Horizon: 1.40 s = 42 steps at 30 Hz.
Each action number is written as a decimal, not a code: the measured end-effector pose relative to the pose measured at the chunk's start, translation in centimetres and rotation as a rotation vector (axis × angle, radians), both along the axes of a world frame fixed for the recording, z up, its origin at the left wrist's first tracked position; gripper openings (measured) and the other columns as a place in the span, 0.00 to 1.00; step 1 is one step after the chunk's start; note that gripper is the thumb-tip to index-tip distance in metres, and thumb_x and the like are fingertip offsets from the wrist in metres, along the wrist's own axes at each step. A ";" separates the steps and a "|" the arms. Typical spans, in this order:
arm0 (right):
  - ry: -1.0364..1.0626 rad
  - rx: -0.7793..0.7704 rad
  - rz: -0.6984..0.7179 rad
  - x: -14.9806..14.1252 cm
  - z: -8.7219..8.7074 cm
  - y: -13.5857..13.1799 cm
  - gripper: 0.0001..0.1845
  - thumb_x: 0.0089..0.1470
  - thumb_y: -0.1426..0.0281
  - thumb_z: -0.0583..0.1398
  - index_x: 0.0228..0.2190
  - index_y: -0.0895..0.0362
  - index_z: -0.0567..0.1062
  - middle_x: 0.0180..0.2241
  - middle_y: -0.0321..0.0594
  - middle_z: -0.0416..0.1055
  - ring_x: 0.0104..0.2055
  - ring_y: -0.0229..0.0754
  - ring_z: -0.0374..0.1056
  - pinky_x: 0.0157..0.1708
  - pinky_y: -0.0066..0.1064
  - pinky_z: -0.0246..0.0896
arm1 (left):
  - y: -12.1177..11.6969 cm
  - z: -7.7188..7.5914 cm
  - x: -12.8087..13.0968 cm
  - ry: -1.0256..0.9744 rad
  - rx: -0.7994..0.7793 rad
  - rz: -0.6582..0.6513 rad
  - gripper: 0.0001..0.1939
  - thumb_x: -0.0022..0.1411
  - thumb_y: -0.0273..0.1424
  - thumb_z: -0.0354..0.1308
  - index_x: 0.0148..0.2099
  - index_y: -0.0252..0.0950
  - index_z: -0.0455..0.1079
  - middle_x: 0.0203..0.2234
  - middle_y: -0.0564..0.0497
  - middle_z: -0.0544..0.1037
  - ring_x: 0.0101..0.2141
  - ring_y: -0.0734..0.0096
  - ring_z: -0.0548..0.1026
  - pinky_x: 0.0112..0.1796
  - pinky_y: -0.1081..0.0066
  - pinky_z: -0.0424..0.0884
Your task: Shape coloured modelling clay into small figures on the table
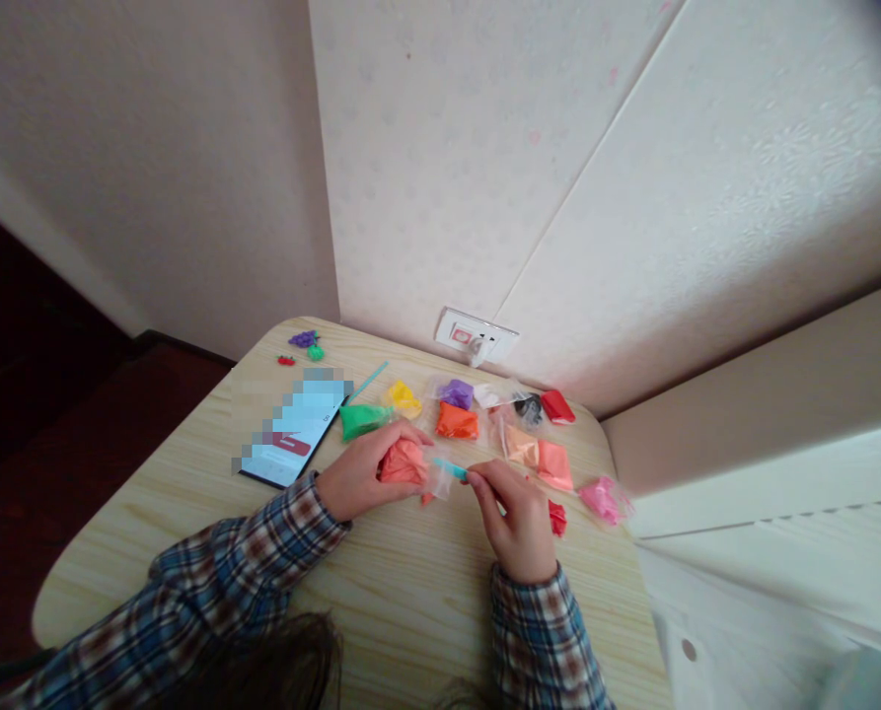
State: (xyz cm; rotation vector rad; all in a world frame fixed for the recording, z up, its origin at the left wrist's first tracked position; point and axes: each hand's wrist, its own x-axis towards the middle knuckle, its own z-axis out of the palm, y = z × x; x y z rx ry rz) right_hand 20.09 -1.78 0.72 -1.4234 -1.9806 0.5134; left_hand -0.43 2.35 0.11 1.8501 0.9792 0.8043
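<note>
My left hand [366, 468] is closed around a clear bag of coral modelling clay [403, 462], its mouth facing right. Between the thumb and fingers of my right hand [515, 515] is a thin turquoise clay tool [451, 469]. The tool's tip reaches to the bag's mouth; the clear plastic hides whether it touches the clay. A bag of orange clay [457, 421] and a bag of green clay [362, 421] lie just beyond my left hand. Close to my right hand is a red clay packet [556, 519], partly covered by it.
A phone [292, 434] lies at the left, beside a turquoise stick [370, 379]. Small clay grapes [303, 339] and a red clay piece [286, 361] sit at the far left corner. More clay bags, including pink [604, 500], line the right. A wall socket [477, 336] holds a plug.
</note>
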 end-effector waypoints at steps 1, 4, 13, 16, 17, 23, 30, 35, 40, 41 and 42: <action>-0.014 -0.003 -0.002 -0.1 -0.1 0.0 0.12 0.58 0.68 0.50 0.28 0.57 0.71 0.25 0.38 0.70 0.29 0.38 0.66 0.29 0.26 0.56 | 0.0 0.0 0.0 0.011 0.007 -0.026 0.20 0.48 0.33 0.62 0.44 0.34 0.64 0.42 0.46 0.72 0.43 0.62 0.70 0.45 0.65 0.64; -0.039 -0.005 0.000 -0.2 -0.2 -0.1 0.11 0.58 0.68 0.50 0.29 0.56 0.70 0.26 0.39 0.71 0.29 0.38 0.66 0.29 0.27 0.56 | -0.1 -0.1 0.1 0.073 0.008 -0.057 0.23 0.48 0.34 0.62 0.47 0.35 0.66 0.43 0.46 0.74 0.43 0.61 0.71 0.45 0.65 0.65; -0.016 -0.051 0.009 -0.5 -0.3 -0.1 0.11 0.57 0.68 0.51 0.29 0.56 0.71 0.25 0.38 0.71 0.27 0.37 0.66 0.26 0.25 0.56 | 0.0 -0.8 -0.2 0.110 0.055 -0.065 0.29 0.51 0.35 0.60 0.55 0.37 0.62 0.46 0.45 0.74 0.43 0.62 0.71 0.46 0.65 0.64; -0.012 -0.051 0.012 -0.5 -0.4 -0.1 0.12 0.57 0.67 0.51 0.29 0.57 0.71 0.26 0.38 0.72 0.27 0.38 0.67 0.26 0.25 0.56 | 0.0 -0.9 -0.3 0.132 0.058 -0.077 0.30 0.52 0.35 0.59 0.57 0.37 0.59 0.44 0.46 0.75 0.41 0.63 0.72 0.45 0.66 0.65; -0.011 -0.049 0.016 -0.5 -0.5 -0.1 0.12 0.57 0.67 0.50 0.29 0.57 0.71 0.26 0.39 0.72 0.27 0.38 0.67 0.27 0.26 0.56 | 0.0 -0.9 -0.3 0.141 0.060 -0.087 0.30 0.53 0.34 0.58 0.58 0.36 0.58 0.43 0.46 0.75 0.41 0.63 0.72 0.45 0.66 0.66; 0.012 -0.114 0.079 -0.9 -0.4 -0.1 0.13 0.57 0.68 0.49 0.25 0.56 0.70 0.23 0.37 0.69 0.26 0.38 0.66 0.26 0.26 0.55 | -0.1 -1.1 -0.3 0.110 0.124 -0.134 0.23 0.58 0.30 0.51 0.56 0.34 0.61 0.46 0.42 0.73 0.44 0.61 0.71 0.47 0.64 0.65; 0.052 -0.139 0.100 -1.8 -0.1 -0.2 0.14 0.57 0.70 0.50 0.21 0.56 0.66 0.18 0.33 0.64 0.22 0.36 0.61 0.22 0.25 0.50 | -0.3 -0.9 0.0 0.043 0.128 -0.134 0.18 0.60 0.34 0.48 0.52 0.35 0.65 0.47 0.43 0.73 0.45 0.62 0.71 0.48 0.65 0.64; 0.050 -0.092 0.010 -2.1 -0.1 -0.8 0.12 0.58 0.69 0.48 0.25 0.56 0.66 0.21 0.35 0.66 0.23 0.37 0.63 0.24 0.26 0.52 | -0.4 -0.5 0.3 0.082 0.133 -0.108 0.19 0.62 0.35 0.45 0.53 0.36 0.61 0.38 0.47 0.76 0.41 0.64 0.72 0.44 0.68 0.65; -0.009 -0.083 -0.009 -2.7 -0.3 -0.9 0.12 0.56 0.71 0.47 0.24 0.56 0.64 0.19 0.35 0.63 0.22 0.37 0.61 0.23 0.26 0.50 | -0.6 -0.6 0.3 0.117 0.134 -0.102 0.19 0.63 0.35 0.43 0.54 0.34 0.59 0.34 0.47 0.76 0.35 0.64 0.73 0.39 0.70 0.65; 0.005 -0.091 0.001 -2.9 -0.3 -0.9 0.12 0.56 0.72 0.47 0.23 0.56 0.64 0.19 0.34 0.63 0.22 0.36 0.60 0.22 0.25 0.49 | -0.7 -0.7 0.3 0.112 0.131 -0.110 0.19 0.63 0.35 0.42 0.54 0.34 0.58 0.33 0.47 0.76 0.35 0.64 0.73 0.38 0.70 0.65; 0.024 -0.101 0.014 -3.0 -0.4 -0.9 0.11 0.55 0.73 0.48 0.23 0.55 0.64 0.19 0.34 0.63 0.22 0.36 0.60 0.23 0.25 0.50 | -0.7 -0.7 0.4 0.104 0.126 -0.117 0.19 0.63 0.36 0.42 0.54 0.34 0.58 0.33 0.47 0.76 0.35 0.64 0.73 0.38 0.70 0.65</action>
